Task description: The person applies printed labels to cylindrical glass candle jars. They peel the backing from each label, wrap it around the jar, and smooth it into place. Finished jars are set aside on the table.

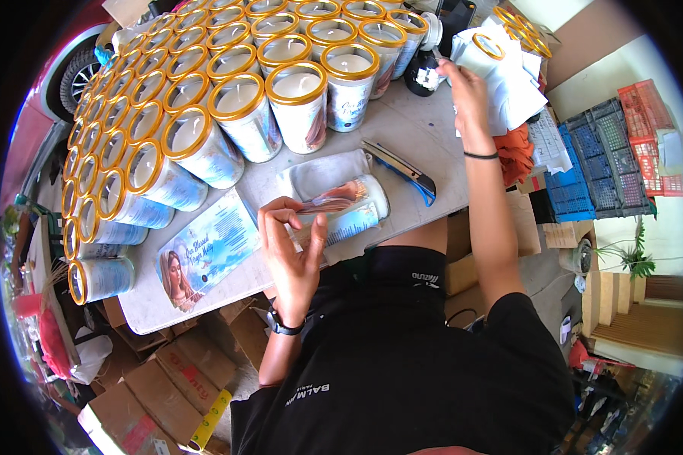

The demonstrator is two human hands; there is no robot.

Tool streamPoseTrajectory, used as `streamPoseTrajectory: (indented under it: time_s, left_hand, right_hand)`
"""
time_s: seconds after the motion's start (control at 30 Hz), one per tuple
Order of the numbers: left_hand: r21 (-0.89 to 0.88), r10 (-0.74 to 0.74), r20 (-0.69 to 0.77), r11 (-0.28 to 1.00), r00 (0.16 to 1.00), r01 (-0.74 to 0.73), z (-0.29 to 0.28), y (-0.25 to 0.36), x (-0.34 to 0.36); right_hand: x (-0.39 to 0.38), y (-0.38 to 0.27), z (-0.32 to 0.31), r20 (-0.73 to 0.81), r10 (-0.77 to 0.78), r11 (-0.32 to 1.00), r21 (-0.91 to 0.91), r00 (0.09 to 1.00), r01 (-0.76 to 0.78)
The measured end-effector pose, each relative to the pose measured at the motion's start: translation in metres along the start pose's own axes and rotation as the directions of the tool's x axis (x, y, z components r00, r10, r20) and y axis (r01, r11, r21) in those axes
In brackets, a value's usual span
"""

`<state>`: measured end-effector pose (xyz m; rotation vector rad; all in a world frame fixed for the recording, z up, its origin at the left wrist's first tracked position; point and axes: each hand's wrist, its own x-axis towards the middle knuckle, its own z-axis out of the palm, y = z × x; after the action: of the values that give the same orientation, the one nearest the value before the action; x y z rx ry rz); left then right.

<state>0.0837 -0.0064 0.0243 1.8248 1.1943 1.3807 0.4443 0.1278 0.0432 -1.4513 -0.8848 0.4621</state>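
My left hand [290, 246] curls its fingers and thumb around the near left end of a glass candle jar [349, 216]. This jar lies on its side, with a blue-and-white picture label, beside a folded whitish cloth [322, 174]. At the far right, my right hand [467, 95] has its fingertips pinched beside a dark bottle [423, 74]; what is between them is too small to make out. A blue-and-black box cutter [402, 171] lies right of the cloth. Left of my left hand, a loose printed label sheet [209, 250] lies flat.
Several rows of gold-rimmed white candle jars [297, 98] fill the table's far and left side. White papers [512, 76] and an orange cloth [514, 155] lie at the right. Plastic crates [603, 155] stand beyond; cardboard boxes [159, 394] sit below the table's left edge.
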Motion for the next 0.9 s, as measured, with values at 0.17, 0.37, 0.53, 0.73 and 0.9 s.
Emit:
streamPoseTrajectory:
  time_s: [0.17, 0.37, 0.53, 0.73, 0.9]
  left_hand:
    - [0.006, 0.003, 0.019, 1.0, 1.0, -0.003, -0.001, -0.006, 0.001]
    - [-0.077, 0.008, -0.036, 0.997, 0.999, -0.011, 0.004, -0.015, -0.005]
    - [-0.217, -0.076, -0.126, 0.975, 0.989, 0.047, 0.011, -0.022, -0.017]
    - [-0.332, -0.095, -0.121, 0.942, 0.988, 0.05, 0.011, -0.027, -0.023]
    - [-0.375, -0.13, -0.082, 0.923, 0.988, 0.091, 0.01, -0.029, -0.021]
  right_hand:
    - [-0.008, 0.033, -0.009, 0.074, -0.069, 0.996, -0.047, 0.995, 0.072]
    - [0.015, 0.032, -0.041, 0.312, -0.199, 0.899, -0.319, 0.929, 0.3]
    - [0.012, 0.027, -0.052, 0.337, -0.1, 0.902, -0.366, 0.936, 0.227]
    - [-0.049, -0.028, -0.033, 0.347, -0.057, 0.847, -0.48, 0.936, 0.229]
    - [-0.141, -0.085, 0.007, 0.825, -0.134, 0.978, 0.022, 0.549, 0.206]
